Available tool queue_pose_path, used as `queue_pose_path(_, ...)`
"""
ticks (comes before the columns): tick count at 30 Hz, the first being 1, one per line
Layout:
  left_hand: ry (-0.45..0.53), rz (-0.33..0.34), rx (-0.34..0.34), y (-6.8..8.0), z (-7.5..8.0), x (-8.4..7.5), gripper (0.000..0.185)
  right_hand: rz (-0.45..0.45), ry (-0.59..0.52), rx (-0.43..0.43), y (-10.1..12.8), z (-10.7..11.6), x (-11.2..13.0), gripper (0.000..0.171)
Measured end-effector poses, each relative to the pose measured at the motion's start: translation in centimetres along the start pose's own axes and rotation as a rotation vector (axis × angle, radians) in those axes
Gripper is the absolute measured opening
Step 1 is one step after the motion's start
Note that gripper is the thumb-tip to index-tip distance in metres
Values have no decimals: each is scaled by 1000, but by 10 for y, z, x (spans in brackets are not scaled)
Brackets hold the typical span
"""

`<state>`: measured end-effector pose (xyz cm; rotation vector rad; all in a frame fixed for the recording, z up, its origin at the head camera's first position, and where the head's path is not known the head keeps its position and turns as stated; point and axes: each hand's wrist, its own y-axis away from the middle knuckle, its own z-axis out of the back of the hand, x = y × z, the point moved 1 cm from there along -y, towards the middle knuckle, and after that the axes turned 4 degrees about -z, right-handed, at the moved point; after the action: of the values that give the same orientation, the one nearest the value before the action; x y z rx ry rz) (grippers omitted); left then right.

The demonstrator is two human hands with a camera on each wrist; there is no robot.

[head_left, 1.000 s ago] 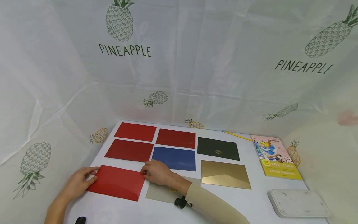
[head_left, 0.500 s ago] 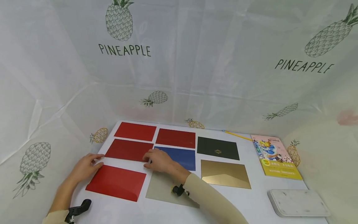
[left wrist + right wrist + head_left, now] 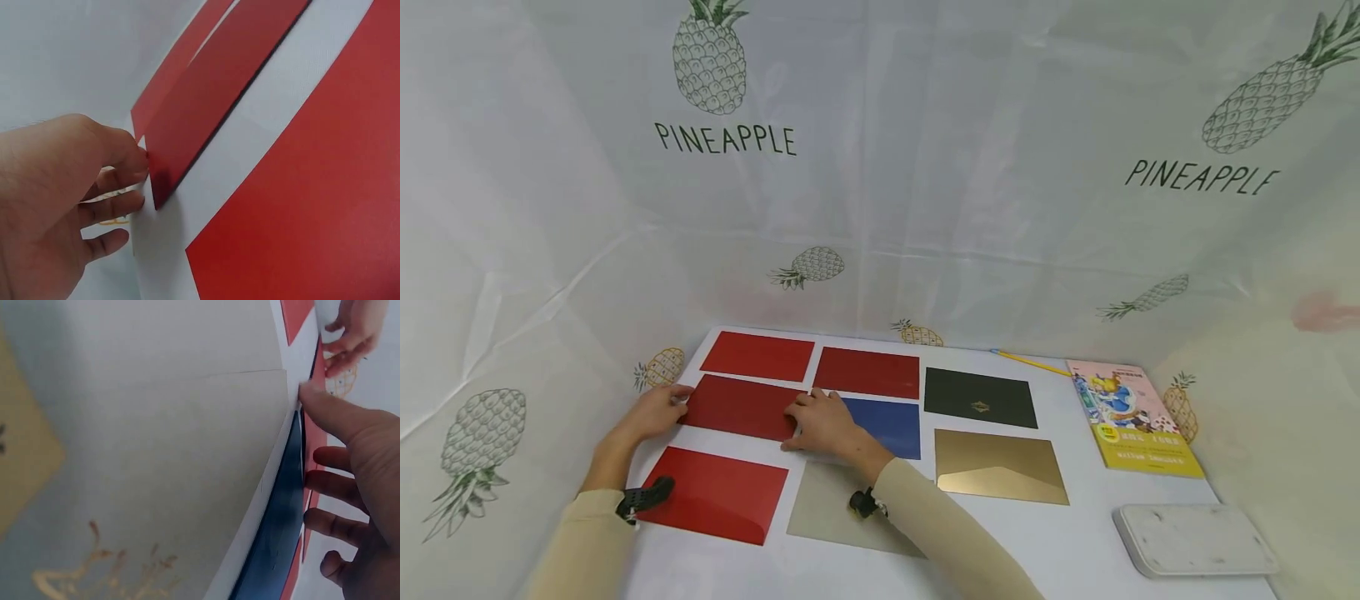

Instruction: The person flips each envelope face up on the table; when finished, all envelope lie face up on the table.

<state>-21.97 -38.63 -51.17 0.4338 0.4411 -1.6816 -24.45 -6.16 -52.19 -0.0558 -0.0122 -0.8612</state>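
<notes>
1. Where the two hands meet it, left of centre in the lower half of the head view, lies the dark red envelope [image 3: 741,407], flat on the white table [image 3: 1075,533].
2. The left hand [image 3: 655,412] is at the envelope's left end; in the left wrist view its fingers [image 3: 115,206] curl at the near left corner, and that corner of the dark red envelope [image 3: 212,106] is raised slightly off the table. The thumb is hidden, so whether the hand pinches the corner cannot be told.
3. The right hand [image 3: 823,425] lies at the envelope's right end, fingers relaxed and spread, partly over the blue envelope [image 3: 891,425]. In the right wrist view the fingertips [image 3: 325,456] rest along the envelope edges; nothing is grasped.
4. Below the dark red envelope in the frame lies a bright red envelope [image 3: 715,494], set apart by a strip of bare table.
5. Beside it to the right lies a grey envelope [image 3: 835,512], partly under the right sleeve.
6. Upper row, left to right: a red envelope [image 3: 757,356], a second dark red one [image 3: 867,372], a black envelope [image 3: 980,397].
7. A gold envelope [image 3: 1000,466] lies below the black one.
8. At the right of the frame: a picture book [image 3: 1131,417], a yellow pencil [image 3: 1030,363] and a white tray [image 3: 1195,540].
</notes>
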Motion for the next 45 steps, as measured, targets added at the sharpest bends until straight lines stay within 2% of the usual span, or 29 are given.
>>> queue_pose_path(4, 62, 14, 8, 2, 3, 1, 33, 25, 24, -25, -1, 4, 4, 51)
queue_pose_path(9, 98, -12, 11, 11, 7, 6, 36, 88, -9, -25, 0, 10, -3, 39)
queue_pose_path(12, 112, -7, 28, 18, 7, 12, 36, 135, -108, -24, 1, 15, -11, 29)
queue_pose_path(17, 217, 40, 23, 30, 9, 17, 37, 155, -375, -31, 5, 27, -25, 20)
queue_pose_path(19, 251, 59, 9, 33, 11, 16, 36, 149, -451, -65, 5, 33, -29, 21)
queue_pose_path(22, 244, 95, -28, 35, 13, 14, 37, 123, -514, -141, 4, 40, -32, 23)
queue_pose_path(25, 229, 109, -58, 36, 14, 11, 46, 96, -536, -203, 1, 43, -33, 22)
queue_pose_path(27, 239, 118, -74, 37, 13, 10, 49, 78, -560, -208, -1, 42, -33, 21)
queue_pose_path(31, 231, 114, -96, 36, 8, 13, 45, 21, -595, -165, -6, 33, -33, 18)
queue_pose_path(36, 238, 73, -124, 31, 0, 17, 39, -58, -610, -128, -11, 23, -32, 15)
queue_pose_path(41, 271, 40, -133, 24, -4, 11, 51, -100, -514, -107, -20, 20, -28, 13)
queue_pose_path(45, 203, 20, -139, 24, -7, 11, 55, -101, -441, -82, -25, 17, -25, 12)
